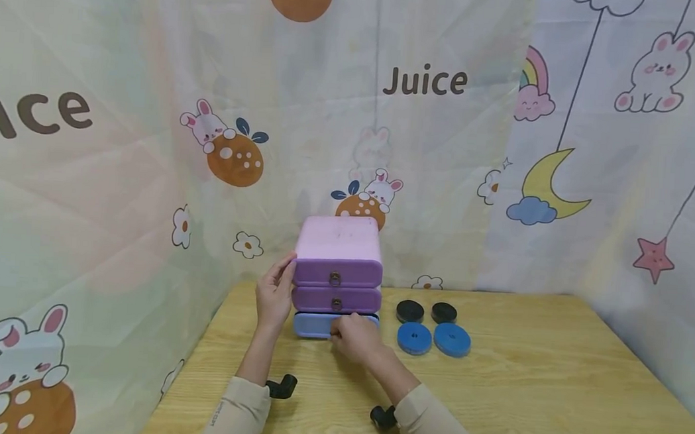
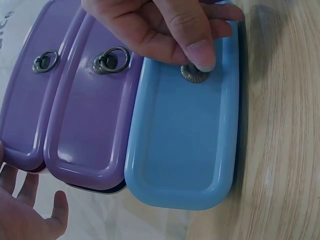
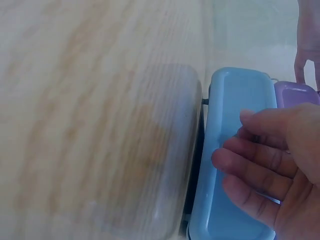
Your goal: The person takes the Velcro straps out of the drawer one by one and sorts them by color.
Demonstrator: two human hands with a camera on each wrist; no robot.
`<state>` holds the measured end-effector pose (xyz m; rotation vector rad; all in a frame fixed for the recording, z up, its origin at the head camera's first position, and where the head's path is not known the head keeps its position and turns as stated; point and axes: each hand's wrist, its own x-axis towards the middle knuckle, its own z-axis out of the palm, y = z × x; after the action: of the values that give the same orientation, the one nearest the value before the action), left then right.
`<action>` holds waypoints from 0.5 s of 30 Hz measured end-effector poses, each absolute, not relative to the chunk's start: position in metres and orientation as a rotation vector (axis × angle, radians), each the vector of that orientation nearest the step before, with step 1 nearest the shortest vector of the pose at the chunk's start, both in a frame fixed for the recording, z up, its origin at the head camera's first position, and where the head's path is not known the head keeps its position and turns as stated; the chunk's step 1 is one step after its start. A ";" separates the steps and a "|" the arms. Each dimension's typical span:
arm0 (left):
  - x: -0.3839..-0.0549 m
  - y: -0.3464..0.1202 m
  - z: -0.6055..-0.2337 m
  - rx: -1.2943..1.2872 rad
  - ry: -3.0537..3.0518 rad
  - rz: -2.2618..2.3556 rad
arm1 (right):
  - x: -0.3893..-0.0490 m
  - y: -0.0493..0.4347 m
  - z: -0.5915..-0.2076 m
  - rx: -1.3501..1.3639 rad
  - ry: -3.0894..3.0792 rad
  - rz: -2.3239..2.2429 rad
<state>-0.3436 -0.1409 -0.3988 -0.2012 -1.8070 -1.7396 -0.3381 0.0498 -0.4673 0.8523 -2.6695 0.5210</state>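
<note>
A small pink drawer cabinet (image 1: 340, 238) has two purple drawers, the upper drawer (image 1: 314, 273) and the middle drawer (image 1: 312, 298), above a light blue bottom drawer (image 2: 180, 145). The blue front sits slightly farther out than the purple ones, with a dark gap along its top. My right hand (image 1: 356, 339) is at the blue drawer, thumb and curled fingers pinching its metal ring pull, whose round base (image 2: 194, 75) shows below the thumb; the ring itself is hidden. My left hand (image 1: 273, 295) rests against the cabinet's left side, fingers mostly straight.
Right of the cabinet lie two black discs, one black disc (image 1: 410, 312) and another black disc (image 1: 444, 312), behind two blue discs, a blue disc (image 1: 414, 338) and a second blue disc (image 1: 452, 340). Printed cloth walls (image 1: 433, 182) enclose the wooden table (image 1: 540, 388).
</note>
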 end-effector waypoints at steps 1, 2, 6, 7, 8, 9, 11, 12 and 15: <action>-0.344 -0.141 -0.399 -0.201 -1.809 -1.740 | -0.337 0.050 -0.468 0.854 -2.681 0.520; -0.343 -0.141 -0.399 -0.198 -1.811 -1.742 | -0.337 0.050 -0.468 0.856 -2.693 0.518; -0.342 -0.141 -0.398 -0.188 -1.815 -1.748 | -0.334 0.051 -0.471 0.861 -2.720 0.511; -0.342 -0.141 -0.398 -0.187 -1.816 -1.748 | -0.333 0.052 -0.471 0.862 -2.719 0.508; -0.342 -0.141 -0.398 -0.189 -1.818 -1.745 | -0.332 0.052 -0.471 0.862 -2.719 0.503; -0.342 -0.141 -0.397 -0.192 -1.819 -1.741 | -0.331 0.053 -0.471 0.865 -2.711 0.495; -0.343 -0.141 -0.397 -0.202 -1.814 -1.739 | -0.329 0.054 -0.470 0.878 -2.713 0.486; -0.343 -0.141 -0.397 -0.203 -1.810 -1.739 | -0.327 0.054 -0.469 0.887 -2.715 0.478; -0.343 -0.141 -0.397 -0.202 -1.798 -1.744 | -0.323 0.055 -0.468 0.914 -2.724 0.463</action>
<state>-0.3435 -0.1409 -0.3967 -0.2022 -1.7977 -1.7443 -0.3231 0.0552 -0.4684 0.9142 -2.7238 0.4630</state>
